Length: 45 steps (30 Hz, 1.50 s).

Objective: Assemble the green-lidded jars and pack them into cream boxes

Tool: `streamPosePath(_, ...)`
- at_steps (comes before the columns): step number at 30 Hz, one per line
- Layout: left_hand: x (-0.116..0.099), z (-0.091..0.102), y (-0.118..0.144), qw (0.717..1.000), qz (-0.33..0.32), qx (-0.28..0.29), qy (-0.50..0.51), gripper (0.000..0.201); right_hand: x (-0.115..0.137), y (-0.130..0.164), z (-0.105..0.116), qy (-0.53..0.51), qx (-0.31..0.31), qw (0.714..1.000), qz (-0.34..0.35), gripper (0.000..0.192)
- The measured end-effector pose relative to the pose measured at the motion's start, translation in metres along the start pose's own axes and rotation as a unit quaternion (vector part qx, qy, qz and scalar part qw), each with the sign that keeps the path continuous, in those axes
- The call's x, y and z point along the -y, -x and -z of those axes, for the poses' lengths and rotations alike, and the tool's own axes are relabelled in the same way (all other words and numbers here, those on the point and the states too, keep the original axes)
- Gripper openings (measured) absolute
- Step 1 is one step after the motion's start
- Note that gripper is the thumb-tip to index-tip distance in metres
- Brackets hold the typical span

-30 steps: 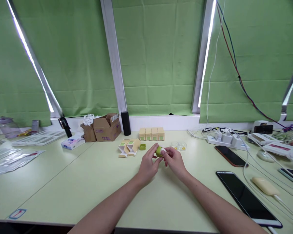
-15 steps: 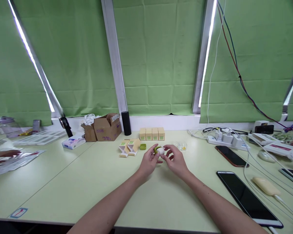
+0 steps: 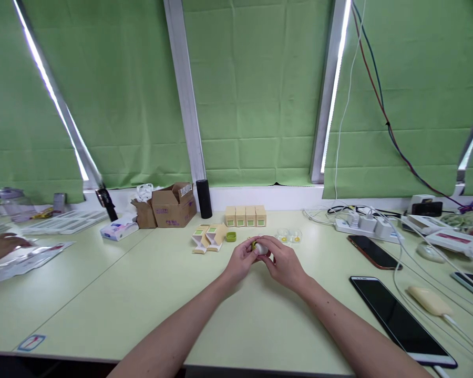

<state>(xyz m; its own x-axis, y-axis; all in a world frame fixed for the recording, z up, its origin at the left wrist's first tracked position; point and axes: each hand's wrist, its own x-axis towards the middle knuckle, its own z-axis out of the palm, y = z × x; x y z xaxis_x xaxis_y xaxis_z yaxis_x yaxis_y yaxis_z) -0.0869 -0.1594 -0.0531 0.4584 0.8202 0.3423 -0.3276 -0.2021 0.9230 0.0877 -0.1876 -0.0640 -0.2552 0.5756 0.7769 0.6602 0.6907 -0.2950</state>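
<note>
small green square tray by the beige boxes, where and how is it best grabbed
Probably pinch the small green square tray by its front and back outer walls, coming down from above. It sits low and flat, with two beige cartons close on its left and the left hand near its front right, so those sides look tighter.

No text is readable; purple print (image 3: 166, 211) on the cardboard box (image 3: 174, 202) is too small.
</note>
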Motion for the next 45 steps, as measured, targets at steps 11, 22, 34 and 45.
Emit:
streamPosePath(11,0.002,0.001,-0.001,0.999,0.032,-0.020,0.014,0.051,-0.002,0.001,-0.006,-0.014,0.001,1.000,0.019,0.037)
streamPosePath(22,0.000,-0.009,-0.006,0.997,0.039,-0.067,0.018,0.047,0.001,-0.002,-0.005,0.012,0.022,1.000,0.000,0.036)
streamPosePath(34,0.009,-0.002,-0.005,0.998,0.020,-0.055,-0.001,0.048,0.000,0.000,-0.008,-0.001,-0.006,1.000,0.002,0.038)
streamPosePath(45,0.007,-0.006,-0.002,0.998,-0.002,-0.046,-0.044,0.056,0.002,0.002,-0.013,0.002,-0.030,0.999,0.010,0.043)
